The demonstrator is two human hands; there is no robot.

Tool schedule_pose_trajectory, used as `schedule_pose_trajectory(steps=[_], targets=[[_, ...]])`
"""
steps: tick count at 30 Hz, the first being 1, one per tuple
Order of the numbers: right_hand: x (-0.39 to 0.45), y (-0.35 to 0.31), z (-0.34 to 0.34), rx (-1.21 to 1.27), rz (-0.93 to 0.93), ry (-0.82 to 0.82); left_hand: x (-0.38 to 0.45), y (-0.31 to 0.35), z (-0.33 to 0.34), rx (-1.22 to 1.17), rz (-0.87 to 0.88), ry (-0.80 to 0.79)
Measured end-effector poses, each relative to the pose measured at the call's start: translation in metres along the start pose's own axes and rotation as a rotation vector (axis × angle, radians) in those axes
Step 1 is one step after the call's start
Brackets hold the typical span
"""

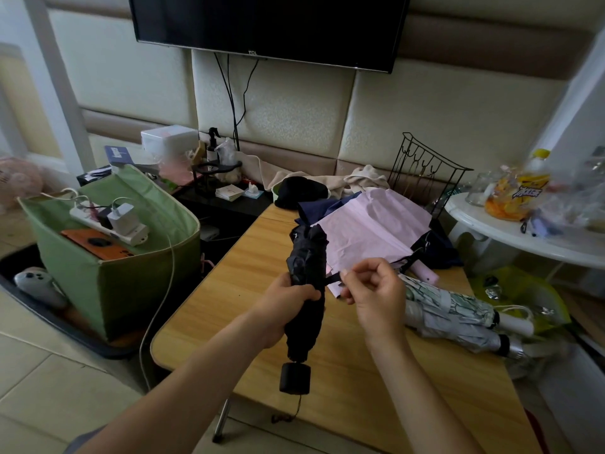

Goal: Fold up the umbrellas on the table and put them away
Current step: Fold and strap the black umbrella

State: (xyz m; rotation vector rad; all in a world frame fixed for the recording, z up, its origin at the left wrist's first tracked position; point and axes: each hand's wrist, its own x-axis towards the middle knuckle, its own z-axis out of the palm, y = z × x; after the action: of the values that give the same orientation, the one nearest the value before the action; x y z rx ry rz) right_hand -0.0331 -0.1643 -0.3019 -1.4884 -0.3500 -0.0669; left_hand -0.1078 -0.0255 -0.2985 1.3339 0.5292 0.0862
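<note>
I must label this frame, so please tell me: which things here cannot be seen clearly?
- Black umbrella: its middle is hidden by the left hand, head view.
- Strap fastener: covered by the right hand.
- Pink umbrella: its handle is mostly hidden.
- Bottle: blurred.

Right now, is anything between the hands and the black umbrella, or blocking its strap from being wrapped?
Nothing visible does. The left hand already grips the rolled black umbrella around its middle, above the wooden table. The right hand pinches its strap, pulled out to the side in open air.
</note>
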Motion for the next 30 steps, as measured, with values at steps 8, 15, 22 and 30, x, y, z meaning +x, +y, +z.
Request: schedule_pose_trajectory(steps=[8, 15, 22, 30], targets=[[-0.014, 0.003, 0.018, -0.239, -0.138, -0.059, 0.010, -0.014, 0.009, 0.229, 0.145, -0.047], [-0.019, -0.005, 0.023, -0.293, -0.280, 0.075, 0.004, -0.005, 0.013, 0.297, 0.112, -0.039], [-0.024, -0.006, 0.029, -0.326, -0.379, 0.088, 0.001, 0.001, 0.014, 0.364, 0.158, -0.012], [-0.021, 0.000, 0.033, -0.573, -0.488, 0.007, 0.007, -0.007, 0.012, 0.585, 0.293, -0.047]])
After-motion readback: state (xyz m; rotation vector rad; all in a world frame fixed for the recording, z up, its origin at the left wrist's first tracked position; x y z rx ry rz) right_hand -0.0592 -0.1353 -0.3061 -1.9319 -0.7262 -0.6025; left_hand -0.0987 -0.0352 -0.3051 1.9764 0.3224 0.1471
